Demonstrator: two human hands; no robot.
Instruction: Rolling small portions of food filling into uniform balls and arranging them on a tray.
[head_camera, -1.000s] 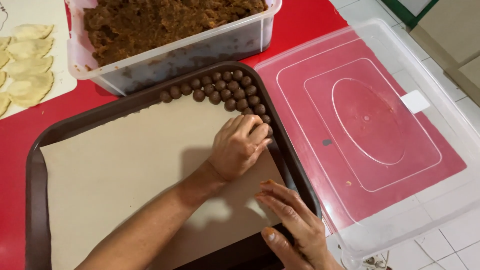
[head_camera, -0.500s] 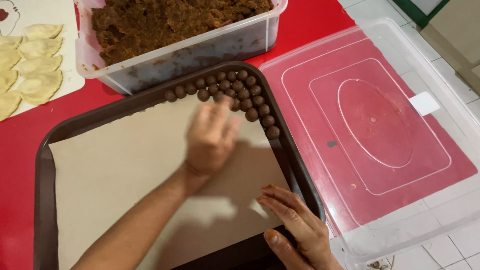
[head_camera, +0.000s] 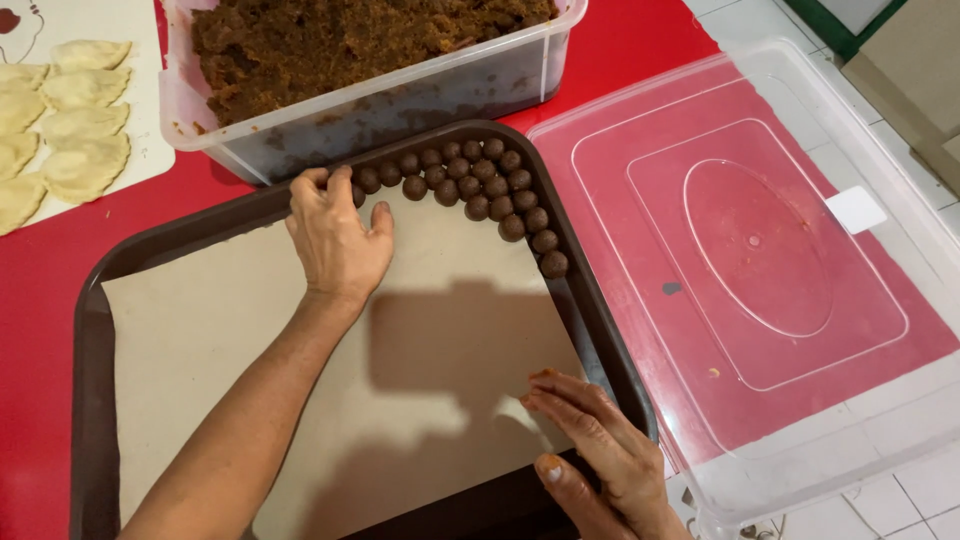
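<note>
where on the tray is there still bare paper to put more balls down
Most of the paper liner is bare: the whole stretch between the left hand and the right hand. The brown balls crowd the tray's far right corner, beside the filling tub.

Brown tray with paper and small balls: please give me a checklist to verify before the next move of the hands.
1. Left hand position: at the left end of the row of brown balls, fingertips at the far rim of the tray: ok.
2. Left hand contents: palm faces down, a ball under the fingers is hidden: cannot tell.
3. Right hand steadies the near right corner of the paper sheet: ok.
4. Paper lies flat, with bare room left of the balls: ok.
5. Balls sit inside the tray rim, packed at the far right corner: ok.
6. Clear tub of brown mixture stands open behind the tray: ok.
</note>
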